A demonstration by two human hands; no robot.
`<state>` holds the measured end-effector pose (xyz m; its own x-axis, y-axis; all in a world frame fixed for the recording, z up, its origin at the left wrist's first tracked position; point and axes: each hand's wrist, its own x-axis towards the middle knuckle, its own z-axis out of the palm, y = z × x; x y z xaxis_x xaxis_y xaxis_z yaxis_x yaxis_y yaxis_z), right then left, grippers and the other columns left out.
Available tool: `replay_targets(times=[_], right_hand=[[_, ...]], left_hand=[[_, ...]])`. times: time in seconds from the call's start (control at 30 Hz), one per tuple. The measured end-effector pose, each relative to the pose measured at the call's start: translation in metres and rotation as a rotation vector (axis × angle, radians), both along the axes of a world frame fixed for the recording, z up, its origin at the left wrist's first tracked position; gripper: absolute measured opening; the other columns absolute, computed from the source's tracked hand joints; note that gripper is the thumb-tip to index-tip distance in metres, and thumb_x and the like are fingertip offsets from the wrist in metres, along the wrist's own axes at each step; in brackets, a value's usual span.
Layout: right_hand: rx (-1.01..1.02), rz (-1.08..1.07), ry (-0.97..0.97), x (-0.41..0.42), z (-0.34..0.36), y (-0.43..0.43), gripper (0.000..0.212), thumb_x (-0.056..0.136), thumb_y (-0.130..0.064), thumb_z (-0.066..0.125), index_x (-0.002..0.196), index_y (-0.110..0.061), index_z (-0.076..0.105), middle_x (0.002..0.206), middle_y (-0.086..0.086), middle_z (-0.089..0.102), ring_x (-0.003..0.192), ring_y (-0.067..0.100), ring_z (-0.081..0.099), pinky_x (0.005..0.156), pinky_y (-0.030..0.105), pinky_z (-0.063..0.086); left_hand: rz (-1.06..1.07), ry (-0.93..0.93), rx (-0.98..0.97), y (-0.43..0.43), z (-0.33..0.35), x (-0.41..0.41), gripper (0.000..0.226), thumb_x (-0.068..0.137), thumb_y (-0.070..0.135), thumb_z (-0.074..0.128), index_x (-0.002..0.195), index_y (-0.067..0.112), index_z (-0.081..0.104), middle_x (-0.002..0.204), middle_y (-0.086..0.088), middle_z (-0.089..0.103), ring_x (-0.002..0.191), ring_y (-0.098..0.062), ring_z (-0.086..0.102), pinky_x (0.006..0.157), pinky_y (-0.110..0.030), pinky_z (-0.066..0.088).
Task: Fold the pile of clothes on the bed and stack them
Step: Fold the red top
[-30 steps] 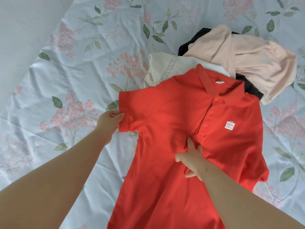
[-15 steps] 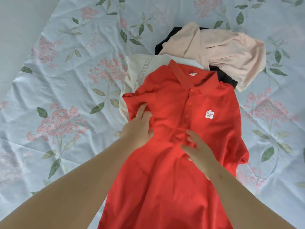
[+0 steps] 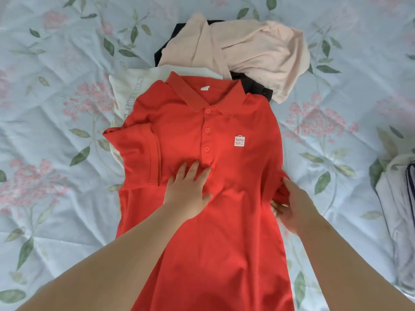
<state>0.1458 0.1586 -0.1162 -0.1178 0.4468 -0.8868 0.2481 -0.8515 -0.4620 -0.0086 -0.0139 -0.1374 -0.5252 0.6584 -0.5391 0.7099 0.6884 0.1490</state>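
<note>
Red polo shirt point(image 3: 224, 131): front up on floral bed sheet point(image 3: 56, 198), one sleeve point(image 3: 137, 151) folded onto chest.
Beyond collar point(image 3: 190, 95): cream top point(image 3: 128, 90), black garment point(image 3: 253, 86), pink shirt point(image 3: 258, 48), heaped.
Left hand point(image 3: 188, 189): fingers point(image 3: 193, 169) spread flat on shirt.
Right hand point(image 3: 292, 207): pinches other sleeve point(image 3: 280, 191).
</note>
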Motion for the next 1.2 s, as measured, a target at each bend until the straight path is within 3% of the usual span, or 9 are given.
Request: replay_targets(times=[0.17,0.3,0.4,0.6,0.7,0.83,1.0,1.1,1.2], right_hand=[[0.336,-0.232,0.213,0.007,0.021,0.022,0.029,0.084,0.013,0.050,0.073,-0.012,0.056,0.063,0.001,0.057,0.055,0.012,0.054,0.056,0.024,0.051],[0.531,-0.384,0.173,0.032,0.033,0.028,0.028,0.083,0.006,0.056,0.068,-0.019,0.057,0.071,-0.005,0.061,0.073,0.012,0.061,0.072,0.022,0.052],[0.336,-0.353,-0.033,0.042,0.019,0.025,0.015,0.086,-0.011,0.066,0.094,-0.014,0.054,0.088,0.003,0.059,0.082,0.018,0.063,0.071,0.021,0.055],[-0.131,-0.247,0.096,0.023,0.013,0.045,0.053,0.078,-0.063,0.061,0.097,-0.014,0.057,0.084,0.007,0.064,0.076,0.018,0.063,0.064,0.029,0.048],[0.024,-0.137,0.167,0.012,0.019,0.061,0.017,0.085,-0.034,0.065,0.082,-0.019,0.056,0.063,-0.003,0.063,0.055,0.009,0.060,0.057,0.021,0.044],[0.299,-0.174,0.562,0.026,0.032,0.068,0.010,0.088,-0.017,0.057,0.087,-0.022,0.066,0.085,-0.003,0.071,0.080,0.011,0.069,0.077,0.028,0.055],[0.043,-0.078,-0.037,0.053,0.001,0.046,0.005,0.086,-0.009,0.054,0.087,-0.013,0.056,0.093,0.010,0.060,0.071,0.019,0.058,0.065,0.029,0.048],[0.059,0.049,-0.162,0.042,-0.002,0.054,0.022,0.080,-0.035,0.069,0.085,-0.017,0.058,0.082,0.004,0.062,0.063,0.015,0.054,0.053,0.025,0.044],[0.229,0.131,-0.225,0.027,-0.004,0.067,0.031,0.078,-0.024,0.074,0.101,-0.008,0.060,0.085,0.008,0.063,0.065,0.019,0.056,0.041,0.018,0.043]], left_hand=[[-0.023,0.011,-0.070,0.001,-0.001,-0.001,0.073,0.092,0.056,0.041,0.149,0.038,-0.001,0.159,0.005,-0.007,0.146,-0.024,-0.004,0.115,-0.043,0.017],[0.020,-0.010,-0.072,0.007,0.002,-0.001,0.072,0.091,0.058,0.040,0.149,0.039,0.002,0.159,0.006,-0.005,0.146,-0.023,-0.004,0.115,-0.042,0.017],[0.046,-0.001,-0.073,0.011,0.003,0.001,0.072,0.090,0.059,0.040,0.149,0.039,0.004,0.159,0.006,-0.003,0.146,-0.023,-0.003,0.115,-0.042,0.018],[0.056,0.004,-0.067,0.011,0.003,0.001,0.071,0.090,0.060,0.040,0.149,0.040,0.006,0.159,0.006,-0.002,0.146,-0.023,-0.002,0.115,-0.042,0.018],[0.052,-0.004,-0.062,0.010,0.005,-0.001,0.070,0.090,0.059,0.040,0.149,0.040,0.007,0.159,0.007,-0.001,0.146,-0.022,-0.002,0.114,-0.041,0.019],[0.049,-0.019,-0.047,0.008,0.007,-0.001,0.069,0.091,0.058,0.041,0.149,0.040,0.008,0.159,0.007,0.000,0.146,-0.022,-0.002,0.114,-0.041,0.019],[0.060,-0.035,-0.055,0.009,0.008,-0.003,0.069,0.091,0.059,0.040,0.149,0.040,0.008,0.159,0.007,-0.001,0.146,-0.021,-0.002,0.114,-0.042,0.020],[0.050,-0.026,-0.056,0.009,0.007,-0.003,0.069,0.091,0.059,0.040,0.149,0.040,0.006,0.159,0.008,-0.002,0.146,-0.021,-0.002,0.113,-0.041,0.021],[0.043,-0.020,-0.048,0.008,0.007,-0.002,0.069,0.091,0.059,0.040,0.149,0.040,0.006,0.159,0.008,-0.002,0.146,-0.021,-0.001,0.113,-0.041,0.021]])
